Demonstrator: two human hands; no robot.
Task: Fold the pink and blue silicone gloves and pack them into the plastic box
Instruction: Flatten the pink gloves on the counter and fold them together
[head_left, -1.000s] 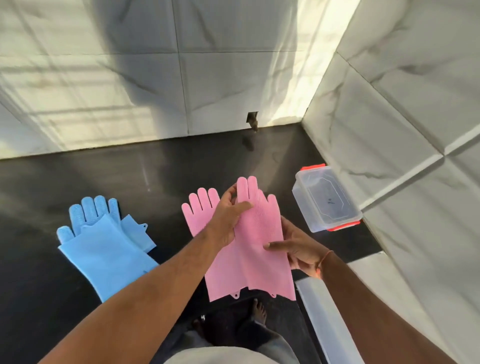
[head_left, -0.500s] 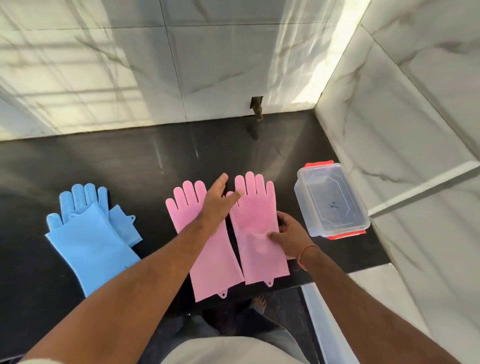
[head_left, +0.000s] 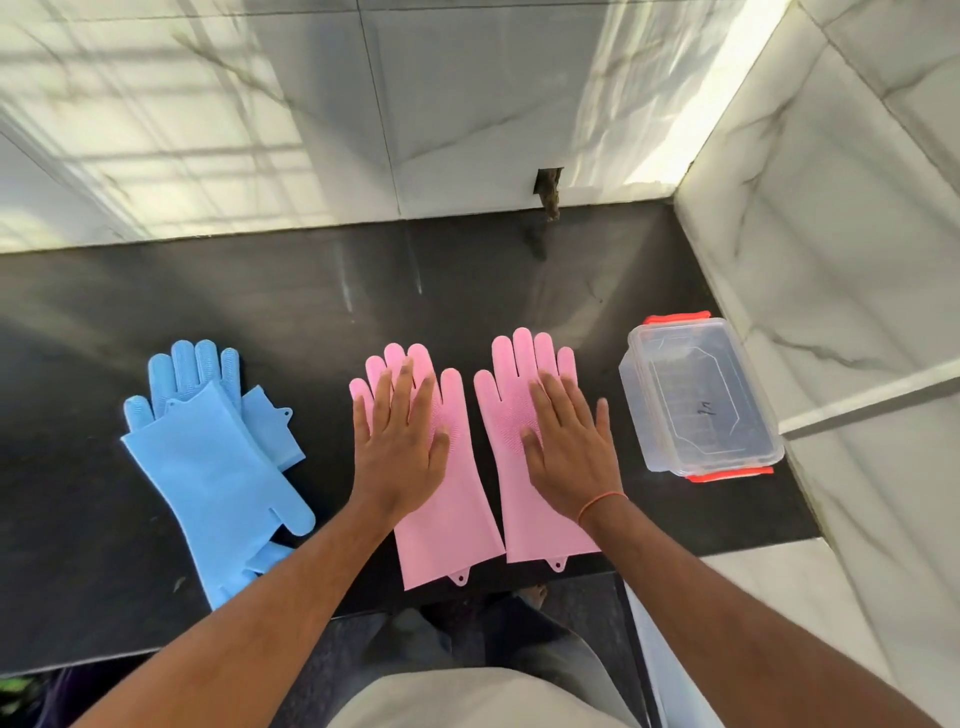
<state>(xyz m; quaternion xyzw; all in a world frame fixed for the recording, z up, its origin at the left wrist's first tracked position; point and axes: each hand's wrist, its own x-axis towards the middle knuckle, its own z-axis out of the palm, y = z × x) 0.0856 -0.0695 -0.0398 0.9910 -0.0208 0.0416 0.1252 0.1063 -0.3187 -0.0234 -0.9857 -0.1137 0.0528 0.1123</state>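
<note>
Two pink silicone gloves lie flat side by side on the black counter, fingers pointing away from me. My left hand (head_left: 400, 447) presses flat on the left pink glove (head_left: 447, 530), fingers spread. My right hand (head_left: 569, 447) lies flat on the right pink glove (head_left: 524, 525). Two blue gloves (head_left: 208, 467) lie overlapped at the left, one across the other. The clear plastic box (head_left: 701, 400) with red-orange clips stands closed at the right, near the wall.
The black counter (head_left: 363, 291) ends at marble walls behind and on the right. A small dark hole (head_left: 549, 187) sits in the back wall. The counter's front edge runs just below the glove cuffs; my foot shows under it.
The pink gloves went from overlapped and held to lying flat and apart. Both my hands opened and now press flat on them, one on each.
</note>
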